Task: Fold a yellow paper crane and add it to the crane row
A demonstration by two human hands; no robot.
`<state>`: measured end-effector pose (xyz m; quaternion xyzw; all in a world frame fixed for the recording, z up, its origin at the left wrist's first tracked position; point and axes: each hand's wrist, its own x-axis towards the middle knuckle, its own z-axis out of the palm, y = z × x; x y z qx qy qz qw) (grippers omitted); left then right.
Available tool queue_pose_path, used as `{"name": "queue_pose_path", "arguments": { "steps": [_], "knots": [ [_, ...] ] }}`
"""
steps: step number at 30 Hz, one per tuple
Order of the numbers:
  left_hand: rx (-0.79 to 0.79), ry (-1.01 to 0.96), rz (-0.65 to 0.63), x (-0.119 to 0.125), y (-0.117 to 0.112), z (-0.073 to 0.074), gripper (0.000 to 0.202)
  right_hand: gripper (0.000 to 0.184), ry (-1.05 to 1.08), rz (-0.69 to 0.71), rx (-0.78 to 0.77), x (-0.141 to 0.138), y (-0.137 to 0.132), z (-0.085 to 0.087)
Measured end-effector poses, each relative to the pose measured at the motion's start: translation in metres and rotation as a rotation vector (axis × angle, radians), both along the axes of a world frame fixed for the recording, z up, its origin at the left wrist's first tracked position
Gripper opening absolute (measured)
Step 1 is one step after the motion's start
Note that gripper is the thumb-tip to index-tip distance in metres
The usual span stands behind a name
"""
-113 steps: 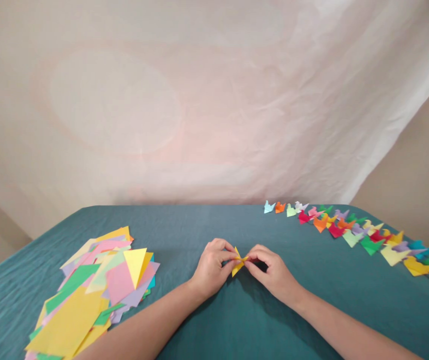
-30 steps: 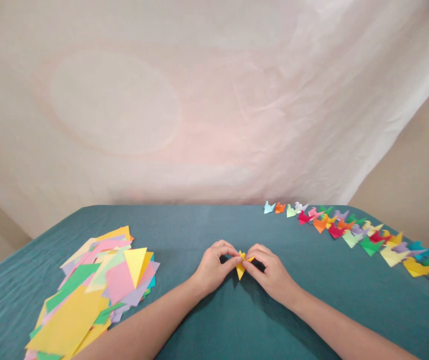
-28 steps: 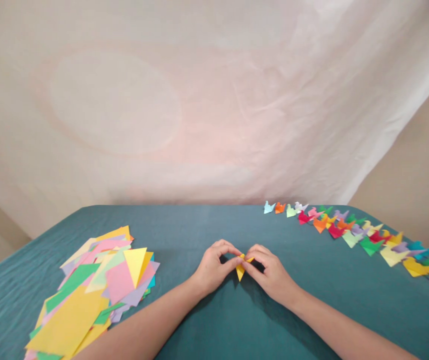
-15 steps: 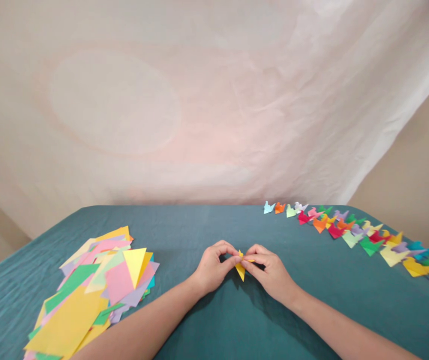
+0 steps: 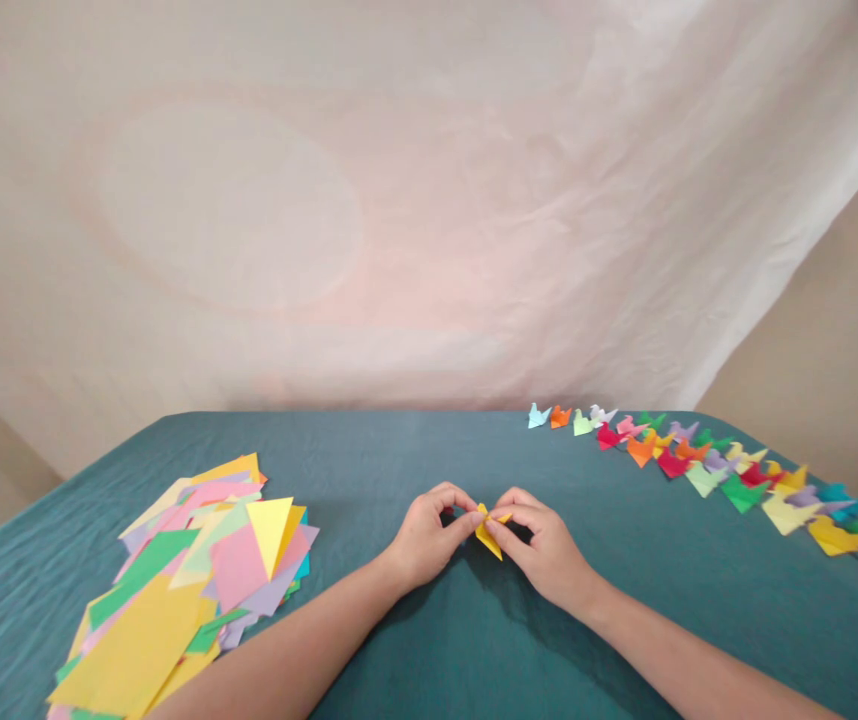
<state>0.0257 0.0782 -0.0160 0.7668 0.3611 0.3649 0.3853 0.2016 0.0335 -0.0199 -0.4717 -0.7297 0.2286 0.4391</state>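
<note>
A small piece of folded yellow paper (image 5: 488,541) is pinched between both hands, just above the table in the middle of the view. My left hand (image 5: 433,532) closes on its left side with thumb and forefinger. On the other side my right hand (image 5: 538,540) pinches it the same way, and a yellow tip pokes out by the right fingers. The paper's lower point hangs down toward me. Fingertips cover part of its folds.
Loose coloured paper sheets (image 5: 148,625) lie in a spread pile at the left. Several folded paper birds (image 5: 744,490) stand in slanting rows along the right side. A dark green cloth (image 5: 369,450) covers the table, with a pale sheet (image 5: 429,200) hanging behind.
The yellow paper has turned a little, its lower point swinging to the right and more of its face showing. Both hands stay in nearly the same place and keep their pinch.
</note>
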Motion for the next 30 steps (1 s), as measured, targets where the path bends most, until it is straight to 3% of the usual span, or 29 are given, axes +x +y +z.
{"name": "queue_pose_path", "arguments": {
  "steps": [17,30],
  "knots": [
    [-0.019,0.059,-0.028,-0.0016,0.0011,0.0038,0.025,0.018,-0.014,0.019,-0.018,-0.0008,0.0005,0.0031],
    [-0.003,0.060,-0.008,-0.0013,0.0008,0.0022,0.017,0.019,0.020,0.027,-0.013,0.0004,0.0004,0.0031]
  ]
}}
